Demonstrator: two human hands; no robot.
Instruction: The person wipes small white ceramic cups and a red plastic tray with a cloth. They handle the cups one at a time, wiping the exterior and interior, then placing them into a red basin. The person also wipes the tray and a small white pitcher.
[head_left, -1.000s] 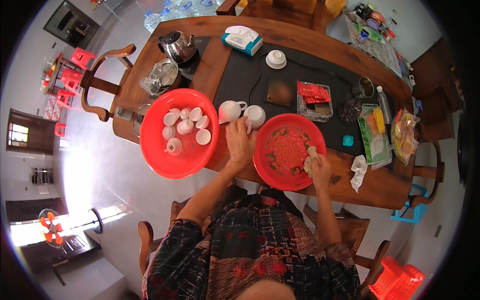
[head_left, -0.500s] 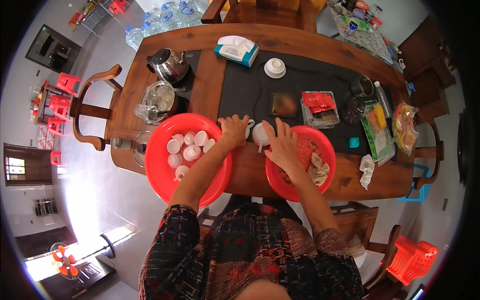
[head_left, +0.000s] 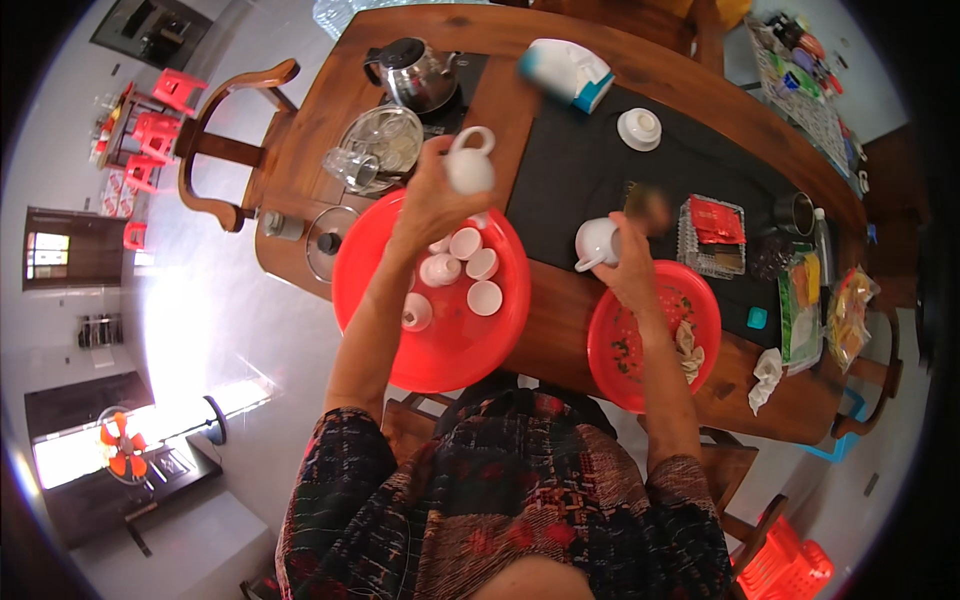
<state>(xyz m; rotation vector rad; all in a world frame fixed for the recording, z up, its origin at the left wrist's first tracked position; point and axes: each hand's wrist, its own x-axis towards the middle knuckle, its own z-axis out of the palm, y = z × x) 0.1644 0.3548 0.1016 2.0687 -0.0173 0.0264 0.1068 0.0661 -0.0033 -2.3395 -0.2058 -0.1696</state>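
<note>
My left hand (head_left: 432, 195) is closed around a small white jug (head_left: 470, 172) with a loop handle, held above the far rim of the left red basin (head_left: 430, 365). In that basin lie several small white cups (head_left: 484, 297). On the right, my right hand (head_left: 632, 268) grips a white handled cup (head_left: 596, 242) over the dark mat, just beyond the right red basin (head_left: 606, 340). Inside the right basin are wet dark scraps and a crumpled beige cloth (head_left: 688, 352), partly hidden by my forearm.
Behind my left hand stand a steel kettle (head_left: 415, 75) and a round tray of glasses (head_left: 385, 135). Farther right are a tissue box (head_left: 567, 75), a white bowl (head_left: 639, 129), a glass dish with red packets (head_left: 716, 222) and plastic bags (head_left: 850, 315).
My left hand has lifted the white jug off the table and over the left basin. My right hand has picked up the white cup. The view has shifted too.
</note>
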